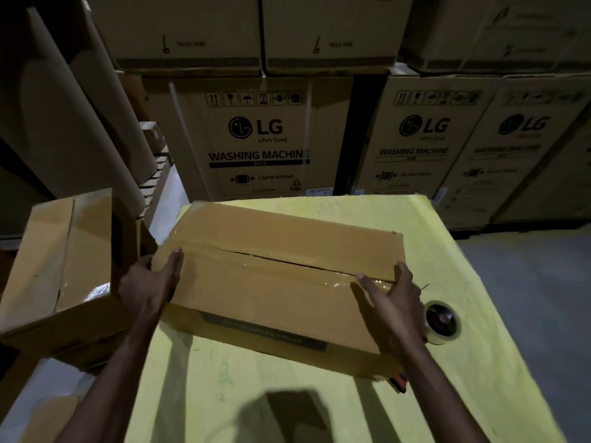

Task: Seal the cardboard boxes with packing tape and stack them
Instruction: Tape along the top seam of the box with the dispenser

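A flat cardboard box lies on the yellow table, its top seam covered with clear tape. My left hand grips the box's left end, thumb on top and fingers round the side. My right hand grips the right end the same way, thumb lying along the taped seam. A roll of packing tape sits on the table just right of my right hand. A second taped box stands left of the table, on other cardboard.
Large washing-machine cartons stand stacked behind the table and to the right. Tall cardboard rolls lean at the left. A small dark red-tipped tool pokes out under my right forearm. Grey floor shows at the right.
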Demonstrator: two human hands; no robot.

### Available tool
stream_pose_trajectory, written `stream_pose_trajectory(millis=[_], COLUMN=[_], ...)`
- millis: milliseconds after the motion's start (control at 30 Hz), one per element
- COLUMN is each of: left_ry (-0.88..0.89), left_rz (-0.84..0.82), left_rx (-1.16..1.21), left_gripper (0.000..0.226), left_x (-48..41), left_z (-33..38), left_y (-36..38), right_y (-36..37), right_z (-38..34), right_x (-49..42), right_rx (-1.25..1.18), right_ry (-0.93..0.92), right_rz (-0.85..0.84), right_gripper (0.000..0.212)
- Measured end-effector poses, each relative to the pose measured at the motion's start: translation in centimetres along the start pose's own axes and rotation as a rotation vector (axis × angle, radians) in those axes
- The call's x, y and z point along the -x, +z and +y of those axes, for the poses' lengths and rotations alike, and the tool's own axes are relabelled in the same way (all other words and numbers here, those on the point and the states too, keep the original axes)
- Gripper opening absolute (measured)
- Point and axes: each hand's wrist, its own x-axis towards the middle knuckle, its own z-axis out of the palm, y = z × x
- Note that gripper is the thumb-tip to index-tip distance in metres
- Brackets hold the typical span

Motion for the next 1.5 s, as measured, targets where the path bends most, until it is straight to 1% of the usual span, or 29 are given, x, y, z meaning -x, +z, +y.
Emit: stream_pose_trajectory(millis=[100,167,267,300,367,467,533,600,633,667,700,767,800,833,867,933,967,1000,1067,1100,1267,1300,1400,1433,1500], left_ry=[0.126,0.221,0.356,0.369,0.393,0.389,0.391,0.391,0.375,0.344,0.29,0.143,0.074,0.013,-0.061,-0.227,-0.292,-0.312,-0.262,-0.234,-0.152,-0.145,-0.099,-0.077,-0.049], left_rz=[-0.062,-0.075,-0.064,-0.067,-0.08,-0.15,-0.168,-0.14,-0.117,-0.087,-0.055,-0.014,-0.01,-0.033,-0.086,-0.238,-0.314,-0.374,-0.442,-0.469,-0.575,-0.61,-0.715,-0.742,-0.769], left_rx=[-0.056,-0.122,-0.185,-0.187,-0.212,-0.275,-0.29,-0.222,-0.174,-0.13,-0.088,0.035,0.133,0.246,0.354,0.546,0.629,0.665,0.645,0.63,0.511,0.493,0.438,0.413,0.385], left_gripper=[0.075,0.074,0.081,0.086,0.099,0.107,0.105,0.099,0.096,0.095,0.097,0.113,0.123,0.13,0.133,0.125,0.118,0.11,0.095,0.09,0.069,0.072,0.094,0.097,0.092], left_x=[-2.6,-3.8,-5.5,-6.1,-7.4,-7.9,-7.5,-6.7,-6.0,-4.9,-3.4,0.3,2.1,3.7,4.9,6.3,6.6,6.6,6.0,5.5,3.5,3.0,1.7,1.4,0.7], left_z=[2.9,5.2,8.0,8.8,10.0,11.5,11.5,11.1,10.9,10.6,10.2,8.8,8.0,7.3,6.4,5.5,5.2,4.9,4.6,4.6,5.3,5.2,5.0,5.1,5.0], left_y=[0.5,1.5,4.4,5.4,7.5,9.7,10.6,10.5,10.1,9.7,9.2,8.5,8.2,7.9,8.0,8.2,8.3,8.4,8.0,7.7,6.7,6.7,6.0,5.7,5.5], right_y=[0.9,1.7,3.0,3.4,4.2,4.4,4.0,3.2,2.6,2.0,1.5,0.6,0.3,0.2,0.1,-0.2,-0.4,-0.7,-1.2,-1.4,-2.9,-3.2,-3.8,-3.9,-4.3], right_z=[2.0,2.5,2.5,2.6,2.8,3.5,4.6,6.6,7.8,9.4,11.3,15.1,16.6,17.8,18.6,20.1,20.5,20.8,21.0,20.9,19.7,19.5,18.8,18.6,18.4], right_x=[3.4,5.7,8.4,8.8,9.2,8.9,7.6,5.2,3.9,2.9,1.8,0.4,-0.1,-0.3,-0.5,-0.9,-1.1,-1.4,-1.6,-1.6,-0.9,-0.6,0.6,1.2,2.3], right_rx=[-0.181,-0.344,-0.475,-0.488,-0.527,-0.624,-0.67,-0.619,-0.516,-0.375,-0.182,0.184,0.288,0.335,0.342,0.288,0.255,0.221,0.146,0.116,0.089,0.089,0.149,0.179,0.247], right_ry=[0.089,0.128,0.192,0.214,0.256,0.355,0.417,0.427,0.414,0.396,0.393,0.428,0.443,0.454,0.452,0.449,0.466,0.49,0.536,0.545,0.565,0.571,0.556,0.54,0.509], right_rz=[0.13,0.202,0.215,0.202,0.235,0.317,0.437,0.567,0.601,0.597,0.544,0.335,0.231,0.156,0.111,0.111,0.131,0.138,0.12,0.115,0.183,0.202,0.238,0.246,0.259], right_gripper=[0.096,0.094,0.086,0.085,0.08,0.06,0.043,0.038,0.041,0.048,0.059,0.077,0.083,0.087,0.092,0.097,0.091,0.082,0.064,0.059,0.049,0.049,0.05,0.049,0.049])
